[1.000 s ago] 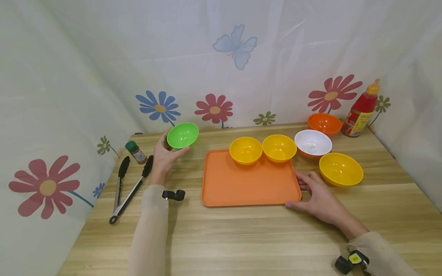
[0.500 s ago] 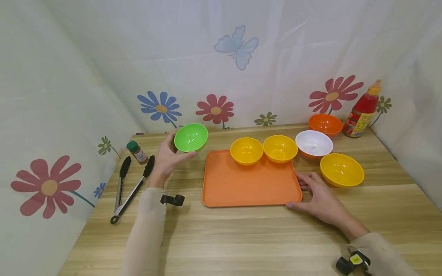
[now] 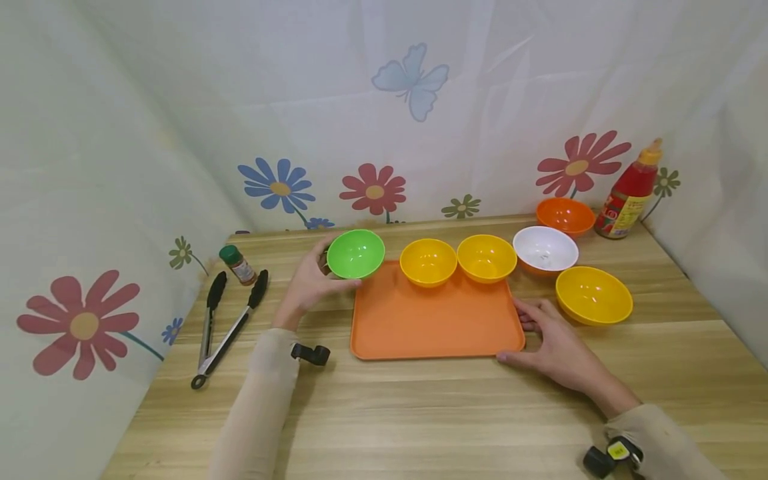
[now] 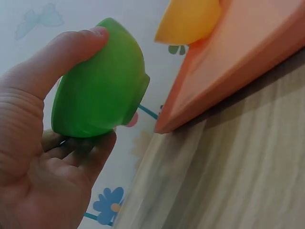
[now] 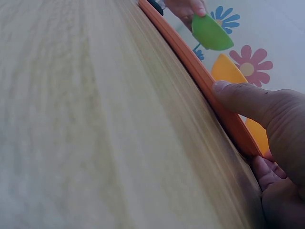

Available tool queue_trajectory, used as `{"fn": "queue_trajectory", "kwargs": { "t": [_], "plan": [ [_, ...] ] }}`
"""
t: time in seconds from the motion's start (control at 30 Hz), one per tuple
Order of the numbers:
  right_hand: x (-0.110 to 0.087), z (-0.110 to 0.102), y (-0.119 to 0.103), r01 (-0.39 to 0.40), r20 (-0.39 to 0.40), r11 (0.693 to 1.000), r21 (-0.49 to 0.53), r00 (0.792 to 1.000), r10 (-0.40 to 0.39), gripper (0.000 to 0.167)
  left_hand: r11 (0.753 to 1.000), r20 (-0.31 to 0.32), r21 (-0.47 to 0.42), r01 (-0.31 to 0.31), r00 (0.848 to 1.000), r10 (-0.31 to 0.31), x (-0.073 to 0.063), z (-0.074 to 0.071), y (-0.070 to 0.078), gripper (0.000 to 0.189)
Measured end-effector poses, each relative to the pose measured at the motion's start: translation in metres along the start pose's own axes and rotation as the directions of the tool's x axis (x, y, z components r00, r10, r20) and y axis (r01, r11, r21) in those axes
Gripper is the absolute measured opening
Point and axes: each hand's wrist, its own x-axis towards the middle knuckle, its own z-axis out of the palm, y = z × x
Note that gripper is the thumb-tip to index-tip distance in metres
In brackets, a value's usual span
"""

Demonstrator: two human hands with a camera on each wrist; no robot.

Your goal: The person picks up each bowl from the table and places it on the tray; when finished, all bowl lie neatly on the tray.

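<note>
My left hand point(image 3: 309, 283) holds a small green bowl point(image 3: 357, 255), its thumb on the near side and its fingers around the far side. The bowl point(image 4: 97, 86) is raised beside the tray in the left wrist view. It overlaps the back left corner of the orange tray point(image 3: 438, 327) in the head view. Along the tray's back edge stand two yellow bowls point(image 3: 429, 263), side by side. At the tray's front right corner, my right hand point(image 3: 555, 347) grips the rim, thumb on the front edge and fingers curled at the right side point(image 5: 267, 174).
Right of the tray are a larger yellow bowl point(image 3: 594, 296), a white bowl point(image 3: 545, 249) and an orange bowl point(image 3: 565, 216). A red sauce bottle point(image 3: 627, 197) stands behind them. On the left lie black-tipped tongs point(image 3: 225, 340) next to a green-capped spice jar point(image 3: 238, 265).
My left hand has carried the green bowl rightward and nearer, from the table's back left to the tray's back left corner. The right hand and tray have stayed put.
</note>
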Motion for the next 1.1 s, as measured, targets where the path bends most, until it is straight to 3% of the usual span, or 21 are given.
{"fn": "queue_trajectory", "kwargs": {
  "t": [0.37,1.1],
  "plan": [
    [0.001,0.000,0.003,0.002,-0.002,1.000,-0.003,1.000,-0.002,0.120,0.986,0.029,0.155,0.067,0.997,-0.072,0.001,0.015,-0.008,0.112],
    [0.000,0.000,0.001,0.007,-0.003,1.000,0.003,1.000,-0.007,0.119,0.990,0.075,0.132,0.057,0.995,-0.067,0.005,0.025,-0.018,0.110]
  ]
}}
